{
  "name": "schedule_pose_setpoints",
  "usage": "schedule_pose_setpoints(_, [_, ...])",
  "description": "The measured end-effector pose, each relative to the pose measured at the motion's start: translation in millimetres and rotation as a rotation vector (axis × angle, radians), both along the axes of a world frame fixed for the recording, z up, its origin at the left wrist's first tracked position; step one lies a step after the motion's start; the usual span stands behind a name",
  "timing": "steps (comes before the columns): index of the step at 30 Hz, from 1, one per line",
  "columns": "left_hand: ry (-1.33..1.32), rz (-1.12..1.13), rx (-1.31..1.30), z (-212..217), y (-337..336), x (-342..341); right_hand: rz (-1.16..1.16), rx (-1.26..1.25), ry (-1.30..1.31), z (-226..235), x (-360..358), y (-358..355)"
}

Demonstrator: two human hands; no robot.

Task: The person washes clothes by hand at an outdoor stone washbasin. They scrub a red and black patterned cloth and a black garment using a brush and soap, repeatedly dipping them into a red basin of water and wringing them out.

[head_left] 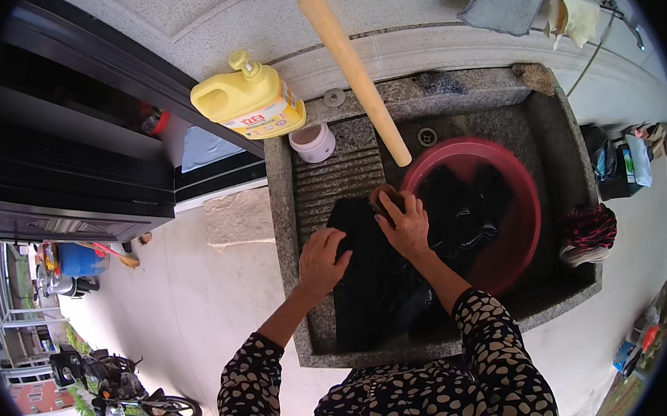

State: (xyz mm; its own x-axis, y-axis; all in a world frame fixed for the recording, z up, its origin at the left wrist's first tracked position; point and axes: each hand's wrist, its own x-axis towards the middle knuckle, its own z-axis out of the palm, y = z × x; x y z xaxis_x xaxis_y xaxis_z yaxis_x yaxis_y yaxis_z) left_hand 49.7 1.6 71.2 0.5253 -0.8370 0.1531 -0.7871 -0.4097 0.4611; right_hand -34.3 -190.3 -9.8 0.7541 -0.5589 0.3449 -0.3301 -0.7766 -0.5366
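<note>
Black wet cloth [366, 283] is spread over the ribbed washboard part [335, 177] of a stone sink and runs down to the right into a red basin [530, 202]. My right hand [406, 228] is closed round a brown scrub brush [383, 197], pressed on the cloth's upper part; its underside is hidden. At the cloth's left edge lies my left hand [322, 261], fingers slightly bent and thumb apart, touching the fabric without gripping it. More dark cloth [457, 207] sits in water inside the basin.
The stone sink's rim [280, 212] surrounds the work. A yellow jug [252, 101] and a pinkish tub [313, 142] stand at the upper left. A wooden pole [355, 75] hangs over the sink. Dark red cloth [588, 227] lies on the right rim. A motorcycle [122, 389] stands far left.
</note>
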Motion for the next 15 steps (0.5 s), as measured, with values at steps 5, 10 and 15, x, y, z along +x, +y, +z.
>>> schedule_pose_setpoints(5, [-0.291,0.082,-0.027,-29.7,-102.9,135.6,0.089,-0.007,0.05,16.5,-16.2,-0.4])
schedule_pose_setpoints(10, [-0.031,0.259,0.458,-64.4,-144.2,178.0,0.032,0.009,0.029,13.5,-24.4,-7.5])
schedule_pose_setpoints(15, [-0.075,0.097,0.303,-84.3,-125.0,192.2,0.044,0.041,0.044,12.5,-25.2,-6.2])
